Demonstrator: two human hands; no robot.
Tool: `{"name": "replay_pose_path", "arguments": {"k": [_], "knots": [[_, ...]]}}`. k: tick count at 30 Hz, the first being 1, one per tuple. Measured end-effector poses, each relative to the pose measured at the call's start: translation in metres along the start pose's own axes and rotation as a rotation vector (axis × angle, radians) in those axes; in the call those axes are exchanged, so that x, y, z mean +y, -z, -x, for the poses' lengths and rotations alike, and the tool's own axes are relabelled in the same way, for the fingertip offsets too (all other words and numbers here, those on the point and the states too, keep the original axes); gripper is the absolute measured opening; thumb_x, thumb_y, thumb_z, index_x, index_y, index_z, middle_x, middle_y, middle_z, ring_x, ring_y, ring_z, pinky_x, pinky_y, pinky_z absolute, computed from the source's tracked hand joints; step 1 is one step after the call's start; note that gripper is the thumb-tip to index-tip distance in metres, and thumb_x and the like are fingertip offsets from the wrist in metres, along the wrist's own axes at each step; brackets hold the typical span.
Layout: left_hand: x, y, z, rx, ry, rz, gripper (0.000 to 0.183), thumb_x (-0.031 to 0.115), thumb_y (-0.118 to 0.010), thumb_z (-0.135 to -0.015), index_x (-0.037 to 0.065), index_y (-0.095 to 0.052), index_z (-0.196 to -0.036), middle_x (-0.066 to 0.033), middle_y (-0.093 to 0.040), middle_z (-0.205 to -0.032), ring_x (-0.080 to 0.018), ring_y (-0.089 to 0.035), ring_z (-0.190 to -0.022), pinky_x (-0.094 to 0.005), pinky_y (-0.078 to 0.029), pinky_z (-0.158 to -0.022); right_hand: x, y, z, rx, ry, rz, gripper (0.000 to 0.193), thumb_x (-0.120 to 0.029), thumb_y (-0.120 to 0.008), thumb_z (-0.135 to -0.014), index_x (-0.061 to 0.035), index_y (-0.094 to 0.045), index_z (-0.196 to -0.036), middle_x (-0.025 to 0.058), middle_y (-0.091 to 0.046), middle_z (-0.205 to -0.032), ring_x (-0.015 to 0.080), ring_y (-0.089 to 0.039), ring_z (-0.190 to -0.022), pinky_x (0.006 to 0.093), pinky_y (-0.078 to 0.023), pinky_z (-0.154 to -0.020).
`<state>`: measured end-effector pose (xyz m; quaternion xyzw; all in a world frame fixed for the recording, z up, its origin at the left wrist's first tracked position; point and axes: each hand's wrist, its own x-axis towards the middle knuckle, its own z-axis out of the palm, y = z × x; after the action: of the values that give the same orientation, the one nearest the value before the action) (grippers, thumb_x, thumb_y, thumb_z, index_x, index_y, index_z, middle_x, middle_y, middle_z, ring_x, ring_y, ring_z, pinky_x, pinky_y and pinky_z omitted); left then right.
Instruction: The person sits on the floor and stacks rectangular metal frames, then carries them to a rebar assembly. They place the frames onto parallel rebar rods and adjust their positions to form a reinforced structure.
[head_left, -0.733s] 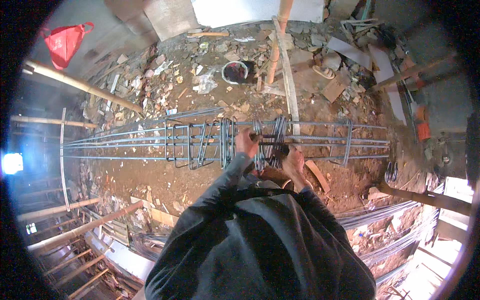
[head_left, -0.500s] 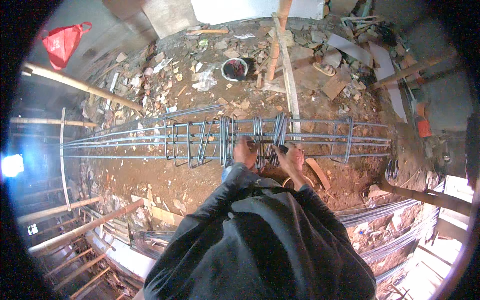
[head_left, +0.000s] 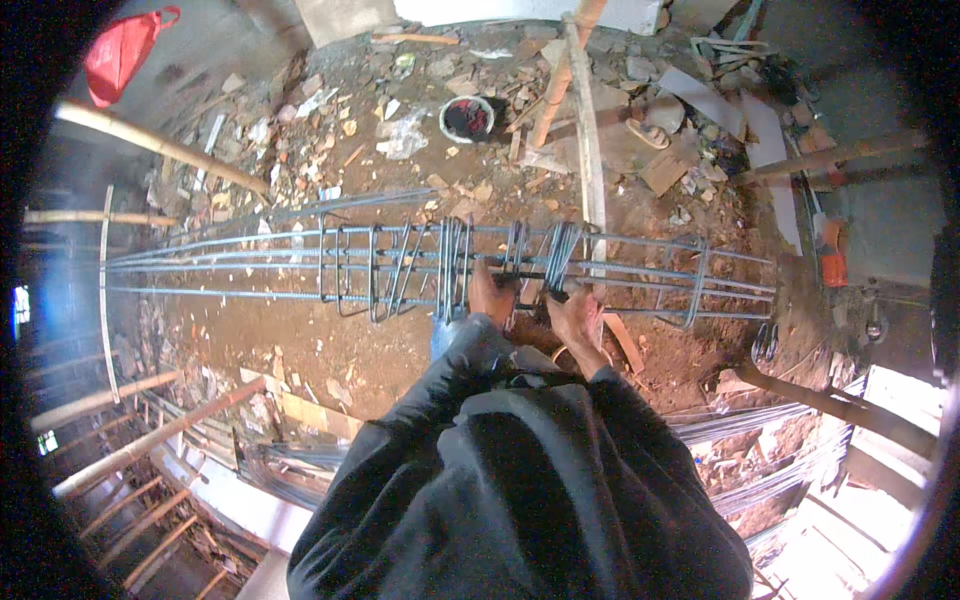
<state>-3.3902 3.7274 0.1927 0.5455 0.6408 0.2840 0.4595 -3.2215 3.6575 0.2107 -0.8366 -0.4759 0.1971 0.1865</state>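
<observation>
A long cage of steel reinforcing bars (head_left: 390,268) lies across in front of me. Square steel stirrups (head_left: 455,255) are bunched around its middle. My left hand (head_left: 490,295) is closed at the stirrups just left of centre, its fingers partly hidden. To its right, my right hand (head_left: 575,318) is closed below a slanted bundle of stirrups (head_left: 562,250). Something dark shows at its fingertips, too small to name. A short dark piece crosses the gap between the hands. Further right, another stirrup (head_left: 697,285) stands around the bars.
A bucket (head_left: 468,119) with dark contents stands beyond the cage among rubble. A wooden post (head_left: 588,150) rises behind the bars. Bamboo poles (head_left: 165,150) lean at left, and more steel bars (head_left: 745,425) lie behind me at right. A red bag (head_left: 125,58) hangs far left.
The view has shifted slightly, so the cage's left end sits higher in the picture. Both hands stay at the middle stirrups with little movement.
</observation>
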Motion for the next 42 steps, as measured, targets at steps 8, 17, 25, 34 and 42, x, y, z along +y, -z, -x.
{"name": "replay_pose_path", "arguments": {"k": [8, 17, 25, 34, 42], "knots": [[-0.060, -0.011, -0.027, 0.005, 0.101, 0.399, 0.045, 0.004, -0.083, -0.077, 0.006, -0.058, -0.114, -0.0174, -0.076, -0.095, -0.0342, -0.074, -0.084, -0.0436, -0.057, -0.075, -0.023, 0.032, -0.001, -0.072, -0.052, -0.076, 0.054, -0.056, -0.082, -0.083, -0.0070, -0.079, -0.105, 0.0189, -0.077, -0.107, 0.0335, -0.072, -0.100, 0.0456, -0.056, -0.088], [-0.062, 0.012, -0.030, -0.090, 0.187, 0.765, 0.033, -0.003, -0.074, -0.088, 0.004, -0.051, -0.111, -0.0115, -0.072, -0.082, -0.0174, -0.067, -0.063, -0.0321, -0.053, -0.053, -0.018, 0.008, -0.041, -0.011, -0.034, 0.022, 0.067, -0.061, -0.080, -0.083, -0.0047, -0.073, -0.118, 0.0180, -0.076, -0.098, 0.0337, -0.073, -0.097, 0.0471, -0.056, -0.084], [-0.048, 0.030, -0.020, 0.026, 0.003, 0.223, 0.044, 0.007, -0.084, -0.083, 0.003, -0.054, -0.114, -0.0160, -0.073, -0.095, -0.0200, -0.072, -0.078, -0.0354, -0.057, -0.063, -0.050, -0.005, -0.043, -0.031, 0.076, -0.167, 0.052, -0.044, -0.080, -0.086, -0.0003, -0.067, -0.111, 0.0196, -0.071, -0.097, 0.0332, -0.069, -0.086, 0.0484, -0.055, -0.077], [0.014, 0.063, -0.007, -0.053, -0.143, -0.161, 0.053, 0.032, -0.084, -0.088, 0.006, -0.062, -0.128, -0.0199, -0.076, -0.102, -0.0395, -0.074, -0.088, -0.0461, -0.057, -0.074, -0.059, 0.003, -0.031, -0.025, 0.020, 0.026, 0.059, -0.053, -0.077, -0.089, -0.0077, -0.069, -0.125, 0.0193, -0.074, -0.115, 0.0373, -0.072, -0.105, 0.0466, -0.057, -0.090], [-0.005, 0.155, -0.022, 0.427, -0.308, -0.233, 0.053, 0.025, -0.084, -0.086, 0.002, -0.063, -0.130, -0.0227, -0.068, -0.123, -0.0419, -0.063, -0.117, -0.0492, -0.050, -0.098, -0.032, -0.003, -0.029, 0.035, -0.017, 0.011, 0.076, -0.053, -0.074, -0.093, -0.0019, -0.050, -0.145, 0.0271, -0.061, -0.134, 0.0421, -0.060, -0.123, 0.0506, -0.047, -0.105]]}}
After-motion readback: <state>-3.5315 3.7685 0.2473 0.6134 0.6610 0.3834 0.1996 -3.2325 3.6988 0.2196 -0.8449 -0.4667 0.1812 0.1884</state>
